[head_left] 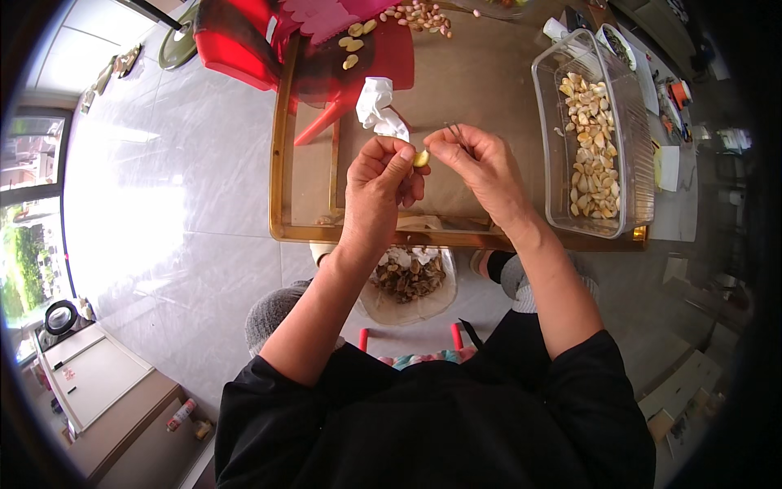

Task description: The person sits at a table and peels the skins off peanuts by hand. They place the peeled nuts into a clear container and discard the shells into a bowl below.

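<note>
My left hand (385, 174) pinches a small yellowish piece (421, 159), which looks like a nut or seed half, between thumb and fingers. Just to its right, my right hand (473, 162) has its thumb and forefinger together near the piece. A thin pair of metal tweezers (457, 131) lies within the right hand's fingers, partly hidden. Crumpled white tissue (376, 104) rests on the glass table right beyond the left hand. Several flat yellowish pieces (354, 44) lie farther off, near a heap of pinkish nuts or beans (421, 17).
At the right of the glass table (489, 79) stands a clear plastic box (629, 183) of pale cloves or kernels. Below the near edge, a lined bin (406, 308) holds brown scraps and tissue. A red plastic chair (235, 52) is at the far left.
</note>
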Demonstrator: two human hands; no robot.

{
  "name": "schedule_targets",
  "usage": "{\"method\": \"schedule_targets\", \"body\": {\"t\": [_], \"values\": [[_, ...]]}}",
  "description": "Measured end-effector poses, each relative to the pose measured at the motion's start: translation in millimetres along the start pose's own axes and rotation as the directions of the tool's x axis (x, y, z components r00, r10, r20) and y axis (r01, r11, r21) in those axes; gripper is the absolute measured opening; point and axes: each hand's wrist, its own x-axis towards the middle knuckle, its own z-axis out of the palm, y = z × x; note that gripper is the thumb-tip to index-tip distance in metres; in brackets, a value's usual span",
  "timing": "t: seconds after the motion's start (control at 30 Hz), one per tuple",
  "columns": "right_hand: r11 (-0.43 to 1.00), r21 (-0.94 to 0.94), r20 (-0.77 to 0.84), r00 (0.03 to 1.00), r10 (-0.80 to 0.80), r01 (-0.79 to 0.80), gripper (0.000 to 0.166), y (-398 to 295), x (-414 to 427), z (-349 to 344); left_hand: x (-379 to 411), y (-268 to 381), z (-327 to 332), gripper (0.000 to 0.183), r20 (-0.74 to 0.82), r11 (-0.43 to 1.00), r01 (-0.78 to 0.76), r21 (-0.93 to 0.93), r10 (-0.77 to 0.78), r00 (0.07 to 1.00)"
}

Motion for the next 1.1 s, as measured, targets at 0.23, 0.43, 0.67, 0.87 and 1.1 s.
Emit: {"method": "schedule_targets", "body": {"t": [0.23,0.43,0.67,0.87,1.1], "values": [[0.995,-0.067,0.042,0.996,-0.077,0.08,0.017,5.4,2.2,-6.1,0.0,2.1,2.8,0.01,0.027,0.992,0.073,-0.105,-0.07,0.997],[0.935,-0.304,0.006,0.981,-0.192,0.185,0.018,-9.2,-9.0,5.4,1.0,2.6,-0.9,0.011,0.053,0.988,0.054,-0.147,-0.046,0.998],[0.994,0.071,-0.018,0.996,0.083,-0.082,0.024,0.4,-5.8,5.0,1.0,4.1,0.1,0.015,0.161,0.959,0.143,-0.244,-0.105,0.981],[0.939,0.309,-0.082,0.98,0.183,-0.15,0.024,2.9,-8.6,6.5,1.9,1.8,-4.5,0.017,0.296,0.881,0.281,-0.382,-0.171,0.94],[0.99,0.143,-0.111,0.994,0.021,-0.005,0.02,13.8,-6.5,7.0,4.4,-6.3,-5.0,0.017,0.198,0.938,0.162,-0.308,-0.104,0.975]]}}
